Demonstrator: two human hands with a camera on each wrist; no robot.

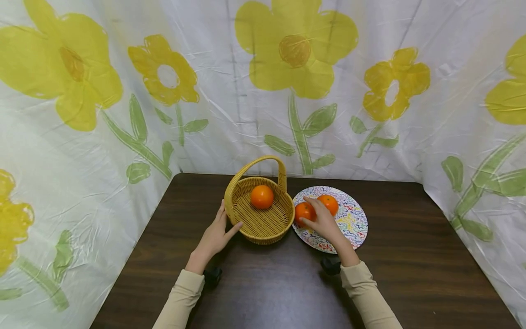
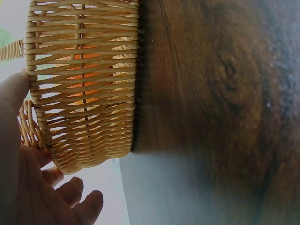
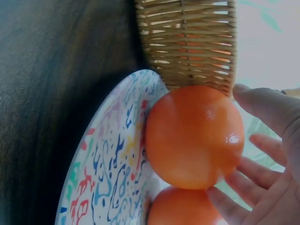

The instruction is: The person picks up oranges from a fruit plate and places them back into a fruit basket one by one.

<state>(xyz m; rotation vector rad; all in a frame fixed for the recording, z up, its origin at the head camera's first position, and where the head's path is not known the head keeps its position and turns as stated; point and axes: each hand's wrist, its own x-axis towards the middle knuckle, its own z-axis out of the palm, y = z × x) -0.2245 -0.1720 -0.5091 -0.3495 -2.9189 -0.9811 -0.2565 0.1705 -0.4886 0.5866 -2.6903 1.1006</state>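
Near far edge of the table (image 1: 390, 196), left hand (image 1: 214, 235) touches basket (image 1: 263, 224); right hand (image 1: 324, 223) is over one orange (image 1: 303, 212) on the plate (image 1: 355, 221).

Two beige-sleeved arms (image 1: 368, 297) stretched toward the far edge of the table (image 1: 255, 292), left hand (image 1: 214, 236) with thumb (image 1: 233, 230) spread from fingers (image 1: 220, 215), right hand (image 1: 327, 225) angled leftward, thumb and fingers parted.

White creased curtain (image 1: 213, 146) across the far side and down left and right, printed with yellow flowers (image 1: 269, 68) on green stems (image 1: 299, 132), around a dark brown wood-grain table (image 1: 411, 256), pale light sheen on its near middle.
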